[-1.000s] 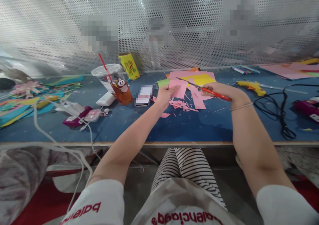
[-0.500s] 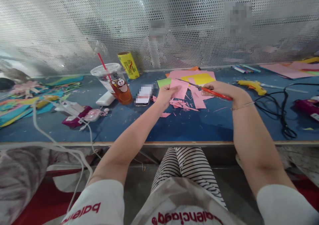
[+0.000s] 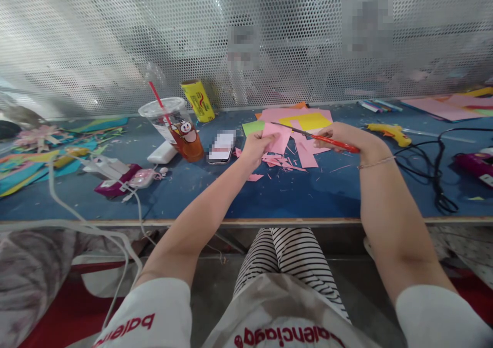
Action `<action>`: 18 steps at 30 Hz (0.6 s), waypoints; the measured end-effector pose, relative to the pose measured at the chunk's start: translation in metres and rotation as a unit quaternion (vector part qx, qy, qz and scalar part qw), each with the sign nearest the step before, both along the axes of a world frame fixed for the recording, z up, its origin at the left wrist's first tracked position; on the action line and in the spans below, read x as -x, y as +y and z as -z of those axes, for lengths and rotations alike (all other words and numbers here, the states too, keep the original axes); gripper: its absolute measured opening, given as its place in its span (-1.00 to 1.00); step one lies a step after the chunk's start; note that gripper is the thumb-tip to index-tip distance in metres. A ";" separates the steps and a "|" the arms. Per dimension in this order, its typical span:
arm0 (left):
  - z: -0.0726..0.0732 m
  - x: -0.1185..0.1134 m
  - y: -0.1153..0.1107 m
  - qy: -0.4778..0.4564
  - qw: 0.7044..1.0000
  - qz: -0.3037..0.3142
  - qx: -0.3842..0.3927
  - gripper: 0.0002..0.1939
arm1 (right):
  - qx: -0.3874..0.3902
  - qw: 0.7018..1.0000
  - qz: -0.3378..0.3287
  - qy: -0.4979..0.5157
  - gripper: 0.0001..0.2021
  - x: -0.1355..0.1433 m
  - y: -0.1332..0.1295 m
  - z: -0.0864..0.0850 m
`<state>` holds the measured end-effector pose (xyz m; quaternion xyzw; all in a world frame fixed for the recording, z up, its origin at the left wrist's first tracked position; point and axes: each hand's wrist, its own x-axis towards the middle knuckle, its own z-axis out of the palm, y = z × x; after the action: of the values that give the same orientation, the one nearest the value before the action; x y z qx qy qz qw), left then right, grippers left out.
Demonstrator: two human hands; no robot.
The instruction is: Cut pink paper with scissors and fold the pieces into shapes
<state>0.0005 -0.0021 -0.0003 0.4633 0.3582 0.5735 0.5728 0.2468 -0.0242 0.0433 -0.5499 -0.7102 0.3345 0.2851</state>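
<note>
My left hand pinches the lower left part of a small pink paper piece above the blue table. My right hand is closed on red-handled scissors, whose blades point left along the top edge of that paper. Whether the blades are parted I cannot tell. Beneath and around the hands lie pink paper strips and scraps. Behind them is a stack of coloured sheets, with a yellow sheet on pink paper and a green sheet at its left.
Left of my hands are a phone, a plastic cup of brown drink, a yellow tube and white cables. On the right lie a yellow glue gun, a black cord and markers. A perforated metal panel stands behind.
Almost nothing differs. My right hand and the scissors have shifted very slightly, while my left hand keeps its pinch on the pink paper.
</note>
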 end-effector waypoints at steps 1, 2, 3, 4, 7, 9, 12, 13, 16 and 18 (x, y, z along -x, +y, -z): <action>0.000 0.000 0.000 -0.002 1.000 -0.002 0.004 -0.77 | 0.013 1.000 -0.008 -0.014 -0.62 0.000 0.000 0.000; 0.000 0.000 0.000 -0.002 1.000 -0.001 0.005 -0.77 | 0.022 0.999 -0.015 -0.030 -0.63 0.000 -0.001 -0.001; 0.000 0.000 0.000 0.000 1.000 0.002 0.003 -0.77 | 0.028 0.998 -0.021 -0.045 -0.63 0.000 -0.002 -0.002; -0.001 0.000 0.000 0.002 1.000 0.005 0.000 -0.77 | 0.030 0.998 -0.027 -0.055 -0.64 0.001 -0.003 -0.004; -0.002 0.000 0.000 0.011 1.000 0.014 -0.011 -0.76 | 0.042 0.995 -0.057 -0.076 -0.66 0.005 -0.008 -0.009; -0.002 0.000 0.000 0.018 0.999 0.023 -0.019 -0.76 | 0.055 0.992 -0.078 -0.081 -0.66 0.007 -0.010 -0.009; -0.002 0.000 -0.001 0.027 0.998 0.049 -0.025 -0.75 | 0.085 0.991 -0.085 -0.054 -0.70 0.008 -0.009 -0.005; -0.001 -0.001 -0.001 0.026 0.998 0.058 -0.025 -0.75 | 0.099 0.991 -0.083 -0.041 -0.71 0.008 -0.008 -0.003; -0.001 -0.001 -0.002 0.019 0.997 0.076 -0.021 -0.75 | 0.115 0.990 -0.074 -0.025 -0.71 0.008 -0.006 0.000; -0.001 -0.001 -0.001 0.017 0.997 0.074 -0.019 -0.75 | 0.106 0.991 -0.072 -0.032 -0.68 0.010 -0.007 -0.001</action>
<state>0.0020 -0.0034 0.0003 0.5092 0.3214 0.5283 0.5986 0.2366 -0.0311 0.0447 -0.5347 -0.7176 0.4095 0.1772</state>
